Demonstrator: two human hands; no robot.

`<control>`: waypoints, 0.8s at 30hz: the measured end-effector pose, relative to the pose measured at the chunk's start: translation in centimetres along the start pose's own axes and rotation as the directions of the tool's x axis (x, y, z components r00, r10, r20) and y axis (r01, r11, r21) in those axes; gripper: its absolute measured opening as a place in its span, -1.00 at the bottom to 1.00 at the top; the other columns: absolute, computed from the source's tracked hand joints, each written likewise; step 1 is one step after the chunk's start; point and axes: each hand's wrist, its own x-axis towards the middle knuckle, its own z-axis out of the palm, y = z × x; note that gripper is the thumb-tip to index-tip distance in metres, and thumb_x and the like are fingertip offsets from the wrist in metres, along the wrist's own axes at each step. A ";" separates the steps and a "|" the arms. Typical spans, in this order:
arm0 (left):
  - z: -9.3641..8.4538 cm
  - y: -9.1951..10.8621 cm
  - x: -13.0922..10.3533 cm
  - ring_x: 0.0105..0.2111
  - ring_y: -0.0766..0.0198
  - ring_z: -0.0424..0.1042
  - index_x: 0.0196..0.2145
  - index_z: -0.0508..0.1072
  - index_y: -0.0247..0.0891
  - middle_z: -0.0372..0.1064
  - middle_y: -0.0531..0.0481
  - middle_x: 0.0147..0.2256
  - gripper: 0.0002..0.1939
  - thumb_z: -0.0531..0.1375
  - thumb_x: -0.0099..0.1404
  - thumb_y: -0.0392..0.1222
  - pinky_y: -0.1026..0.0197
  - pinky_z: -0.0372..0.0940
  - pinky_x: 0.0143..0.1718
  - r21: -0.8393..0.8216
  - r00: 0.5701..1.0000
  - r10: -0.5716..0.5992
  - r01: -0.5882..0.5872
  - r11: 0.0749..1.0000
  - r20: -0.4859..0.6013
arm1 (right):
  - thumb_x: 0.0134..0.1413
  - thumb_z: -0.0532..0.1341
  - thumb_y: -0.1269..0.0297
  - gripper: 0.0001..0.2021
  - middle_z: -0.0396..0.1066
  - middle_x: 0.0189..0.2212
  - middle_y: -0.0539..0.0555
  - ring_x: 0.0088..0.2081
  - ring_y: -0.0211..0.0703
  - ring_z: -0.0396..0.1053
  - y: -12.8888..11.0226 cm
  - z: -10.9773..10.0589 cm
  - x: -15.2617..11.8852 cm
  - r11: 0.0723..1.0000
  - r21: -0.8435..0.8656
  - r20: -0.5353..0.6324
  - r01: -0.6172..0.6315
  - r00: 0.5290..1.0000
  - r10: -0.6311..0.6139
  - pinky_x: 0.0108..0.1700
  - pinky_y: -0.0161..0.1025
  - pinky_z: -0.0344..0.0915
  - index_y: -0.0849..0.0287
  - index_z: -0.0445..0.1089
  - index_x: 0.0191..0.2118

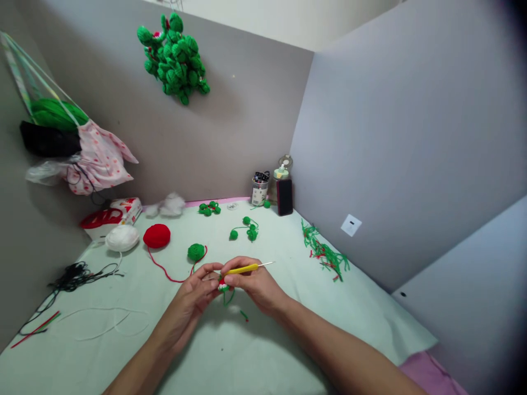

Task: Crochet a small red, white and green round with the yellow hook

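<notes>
Near the middle of the table, my left hand (197, 293) pinches a small red, white and green crocheted piece (223, 284) from its left side. My right hand (251, 282) touches the same piece with its fingertips and grips a yellow-handled crochet hook (242, 270), whose metal tip points right, away from the piece. A green strand loops below the piece. Red yarn runs from a red ball (157, 236) toward my left hand. A green yarn ball (196, 252) lies just behind that hand. The fingers partly hide the piece.
A white yarn ball (122, 238) and black cords (74, 278) lie left. Green crocheted pieces (251, 231), a can (259, 193) and a phone (284, 197) stand or lie behind. Yarn scraps (325, 252) are right. A green crocheted bundle (177, 63) hangs above.
</notes>
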 end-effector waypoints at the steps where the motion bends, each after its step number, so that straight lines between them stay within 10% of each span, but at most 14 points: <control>1: 0.0 0.0 0.0 -0.12 0.18 0.51 -0.05 0.60 -0.18 0.58 -0.03 -0.19 -0.64 0.48 0.21 -0.13 0.18 0.36 0.01 -0.007 1.000 0.008 -0.009 1.000 -0.011 | -0.22 0.58 0.18 -0.73 0.54 -0.48 -0.04 -0.44 -0.29 0.36 0.0 0.0 0.0 1.000 0.000 0.001 0.001 1.000 -0.001 -0.30 -0.28 0.28 0.17 0.65 -0.35; 24: 0.1 0.4 -0.1 -0.18 0.05 0.52 -0.16 0.65 -0.21 0.54 -0.06 -0.25 -0.67 0.48 0.14 -0.05 0.11 0.36 -0.12 0.177 0.983 0.151 -0.132 0.975 -0.103 | -0.23 0.63 0.13 -0.67 0.49 -0.51 -0.05 -0.47 -0.31 0.36 -0.7 0.5 -1.1 0.996 0.077 0.131 -0.043 0.991 0.033 -0.33 -0.30 0.27 0.20 0.62 -0.38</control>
